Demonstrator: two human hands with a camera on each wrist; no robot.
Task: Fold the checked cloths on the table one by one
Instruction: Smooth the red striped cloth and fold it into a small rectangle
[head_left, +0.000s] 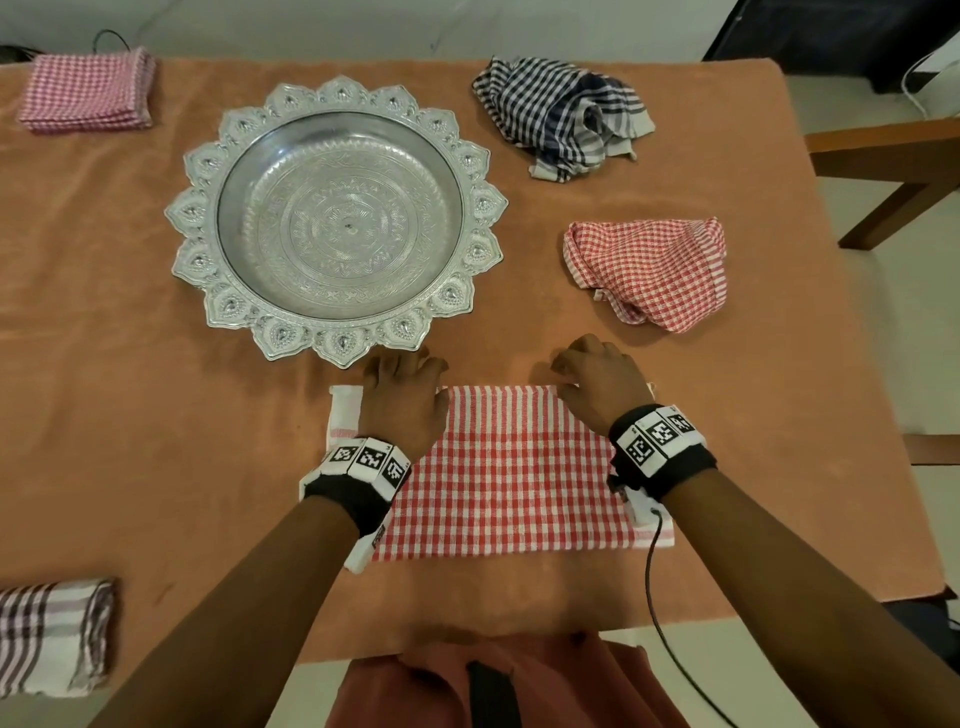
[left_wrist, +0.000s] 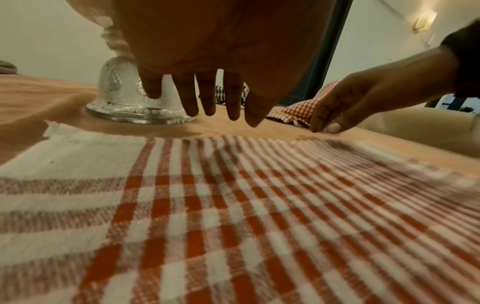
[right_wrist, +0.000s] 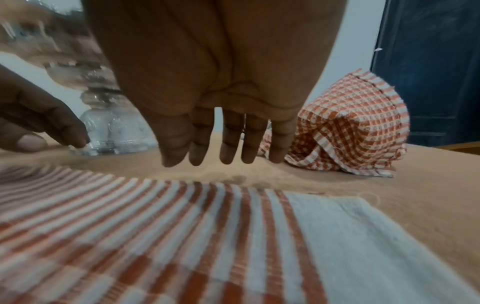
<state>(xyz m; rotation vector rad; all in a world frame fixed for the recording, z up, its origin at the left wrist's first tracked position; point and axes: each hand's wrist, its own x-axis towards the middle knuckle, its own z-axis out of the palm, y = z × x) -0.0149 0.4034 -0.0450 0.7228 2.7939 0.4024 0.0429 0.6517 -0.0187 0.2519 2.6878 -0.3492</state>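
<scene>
While the head view hides the fingers, both wrist views show the left hand (left_wrist: 207, 61) and right hand (right_wrist: 221, 86) with straight, spread fingers holding nothing, poised over the far edge of the flat red checked cloth (head_left: 506, 467) nearest on the worktop (head_left: 130, 312). Beyond lie one silver tray (head_left: 337, 218), whose pedestal foot only the wrist views reveal, and two crumpled cloths (head_left: 649, 273), red and navy; two folded ones sit at left.

My hands sit at the far edge of the flat red checked cloth (head_left: 506, 467). Silver pedestal tray (head_left: 337, 218) stands just beyond my left hand (head_left: 402, 400), blocking forward reach. Crumpled red checked cloth (head_left: 649, 273) lies near, ahead-right of my right hand (head_left: 597, 382). Bare tablecloth (head_left: 519, 332) between them gives passage.
</scene>
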